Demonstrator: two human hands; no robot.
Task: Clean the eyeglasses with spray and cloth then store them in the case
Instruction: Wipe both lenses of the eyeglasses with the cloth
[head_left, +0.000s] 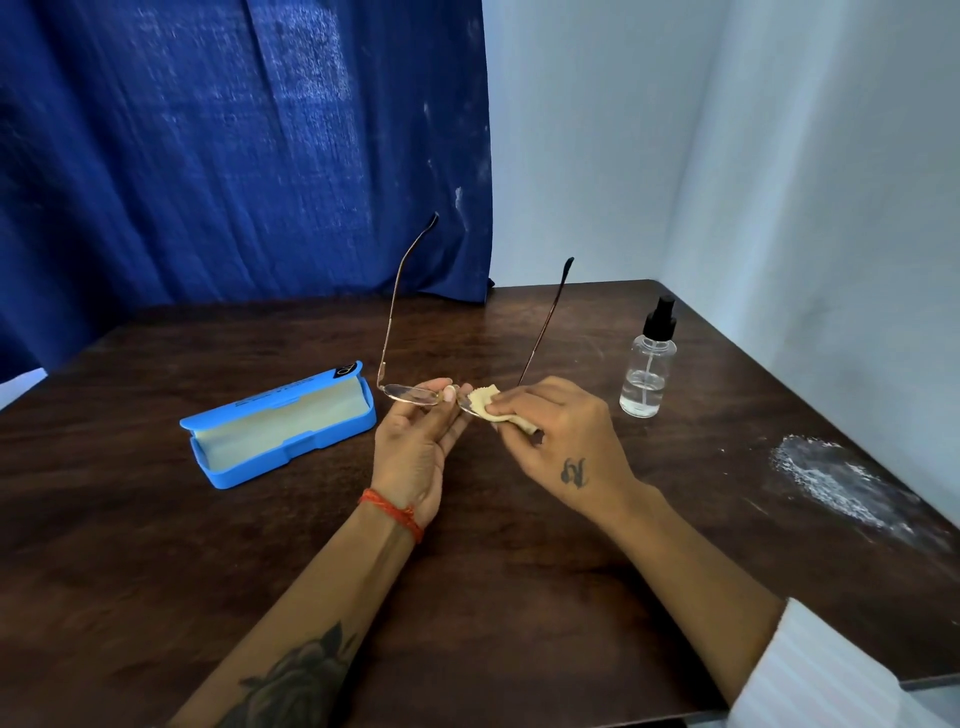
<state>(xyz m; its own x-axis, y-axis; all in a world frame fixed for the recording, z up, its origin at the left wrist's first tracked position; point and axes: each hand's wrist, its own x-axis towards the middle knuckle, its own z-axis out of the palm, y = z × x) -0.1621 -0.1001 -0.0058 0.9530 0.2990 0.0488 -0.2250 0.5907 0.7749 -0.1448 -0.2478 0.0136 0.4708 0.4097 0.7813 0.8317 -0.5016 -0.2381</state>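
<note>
While the head view is looking down on the table (519, 597), the left hand (415, 447) is pinching the glasses (410, 393) at the bridge between thumb and fingertips, and the right hand (561, 441) is pinching the cloth (485, 402) around the lens on its side, fingers curled over the fabric. Both hands are holding the glasses just above the table, between the case (280, 426) and the spray (647, 364). Judging by this, the wiping step is underway: the spray is standing apart and untouched, so spraying is likely done, though wetness on the lenses cannot be told. Finishing the wipe, folding the arms and storing the glasses in the open case are remaining. The frame's long axis is running left to right; both arms are unfolded, pointing up and away from the person toward the curtain (234, 156).
</note>
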